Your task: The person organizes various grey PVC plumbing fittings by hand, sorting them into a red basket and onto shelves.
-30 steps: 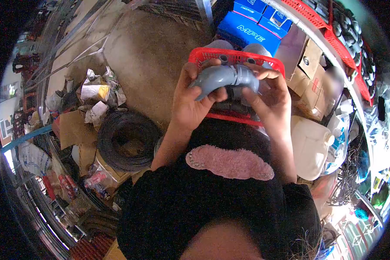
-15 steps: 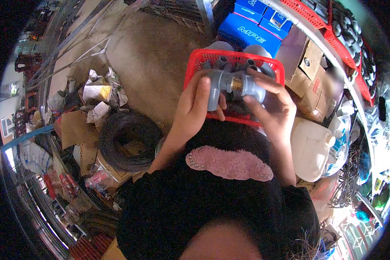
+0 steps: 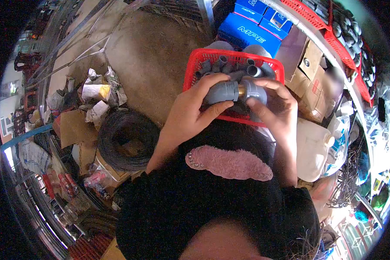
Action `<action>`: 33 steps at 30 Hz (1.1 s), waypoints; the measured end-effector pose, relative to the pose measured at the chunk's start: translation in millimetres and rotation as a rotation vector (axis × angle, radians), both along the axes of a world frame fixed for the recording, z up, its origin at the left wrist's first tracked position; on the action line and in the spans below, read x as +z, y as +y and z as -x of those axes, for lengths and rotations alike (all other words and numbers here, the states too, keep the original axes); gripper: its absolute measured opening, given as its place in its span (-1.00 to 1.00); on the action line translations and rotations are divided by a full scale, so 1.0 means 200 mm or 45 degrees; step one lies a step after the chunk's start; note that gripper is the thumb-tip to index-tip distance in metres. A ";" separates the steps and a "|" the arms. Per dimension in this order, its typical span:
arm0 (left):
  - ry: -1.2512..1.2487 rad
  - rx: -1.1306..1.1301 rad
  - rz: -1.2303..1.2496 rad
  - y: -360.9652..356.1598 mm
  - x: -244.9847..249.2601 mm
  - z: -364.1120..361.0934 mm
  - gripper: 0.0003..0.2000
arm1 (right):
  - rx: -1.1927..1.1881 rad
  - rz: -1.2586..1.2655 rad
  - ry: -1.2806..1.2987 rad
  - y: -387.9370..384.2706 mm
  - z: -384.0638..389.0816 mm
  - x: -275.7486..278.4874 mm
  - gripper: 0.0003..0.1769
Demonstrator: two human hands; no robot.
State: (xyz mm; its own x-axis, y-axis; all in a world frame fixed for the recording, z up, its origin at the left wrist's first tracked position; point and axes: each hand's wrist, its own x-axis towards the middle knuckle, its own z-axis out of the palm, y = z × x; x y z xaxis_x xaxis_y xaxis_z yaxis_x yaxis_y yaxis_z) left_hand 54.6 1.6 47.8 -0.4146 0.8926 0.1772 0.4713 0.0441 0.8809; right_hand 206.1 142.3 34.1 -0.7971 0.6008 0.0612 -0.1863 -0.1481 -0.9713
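"Where are the two fittings?" 
"Both are at the centre, above the red basket. The left fitting is grey and curved, and so is the right fitting."

"What does the left hand do?" 
"It holds the left fitting from the nine o'clock side. Its fingers are parted by the fitting's width, curled over the top, with the thumb along the near side."

"And the right hand?" 
"It grips the right fitting from three o'clock, with its fingers bent over the top and the thumb pressed to the near side. They are part-closed around it."

"What is between the fittings?" 
"A brass thread, lying sideways. How deep it sits in either one, nobody can tell from here."

"What lies around them?" 
"More grey pipe pieces are in the basket. From the basket, a blue box is at twelve o'clock, a white jug at four, a black coil at eight and crumpled paper at nine. The pink patch on the person's black top is at six."
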 end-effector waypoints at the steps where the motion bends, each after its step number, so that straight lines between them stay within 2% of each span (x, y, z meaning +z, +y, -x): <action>1: 0.177 -0.027 -0.039 0.00 0.01 0.01 -0.55 | 0.020 0.033 -0.070 0.00 0.00 0.00 -0.59; 4: 0.375 -0.181 0.066 -0.01 -0.01 0.09 -0.56 | 0.107 0.193 -0.226 0.00 -0.01 -0.02 -0.61; 7: 0.514 -0.242 -0.030 0.00 0.04 0.11 -0.59 | 0.231 0.493 -0.272 -0.01 -0.01 -0.05 -0.59; 9: 0.505 -0.275 -0.031 0.00 0.08 0.11 -0.64 | 0.289 0.704 -0.287 -0.02 -0.01 -0.06 -0.57; 13: 0.391 -0.432 -0.139 -0.01 0.16 0.13 -0.69 | 0.309 0.746 -0.173 -0.07 0.00 -0.07 -0.58; 16: 0.276 -0.058 -0.450 0.06 0.05 0.06 -0.66 | 0.313 0.775 -0.053 -0.12 0.02 -0.09 -0.58; 18: 0.069 0.047 -0.519 0.08 0.02 0.02 -0.49 | 0.348 0.843 -0.052 -0.12 0.03 -0.10 -0.59; 19: -0.021 0.072 -0.540 0.09 0.02 0.00 -0.47 | 0.321 0.873 -0.057 -0.12 0.03 -0.10 -0.59; 22: 0.148 0.107 -0.284 0.06 -0.02 0.02 -0.41 | 0.200 0.720 -0.098 -0.11 0.03 -0.11 -0.57; 24: 0.192 0.075 -0.185 0.06 0.06 0.02 -0.35 | 0.228 0.730 -0.104 -0.10 0.02 -0.12 -0.56; 26: 0.541 -0.014 -0.182 0.06 0.14 0.05 -0.35 | 0.269 0.846 -0.073 -0.10 0.01 -0.17 -0.57; 27: 0.605 -0.055 -0.171 0.05 0.17 0.06 -0.42 | 0.278 0.903 -0.031 -0.10 0.01 -0.17 -0.57; 28: 0.578 -0.095 -0.229 0.05 0.20 0.06 -0.50 | 0.288 0.975 0.005 -0.11 0.01 -0.17 -0.58; 30: 0.294 -0.385 -0.339 0.02 0.19 0.10 -0.55 | 0.247 1.007 0.015 -0.11 0.03 -0.16 -0.58; 33: 0.428 -0.522 -0.355 0.00 0.15 0.12 -0.62 | 0.190 1.064 0.006 -0.10 0.02 -0.16 -0.58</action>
State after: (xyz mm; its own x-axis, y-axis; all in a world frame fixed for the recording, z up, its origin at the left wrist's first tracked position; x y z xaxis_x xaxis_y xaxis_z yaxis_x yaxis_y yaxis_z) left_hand 31.3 1.2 77.8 0.0736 0.8688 0.4896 0.6559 -0.4120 0.6325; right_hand 202.9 121.6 2.1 -0.8722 0.3388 -0.3528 -0.1116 -0.8401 -0.5309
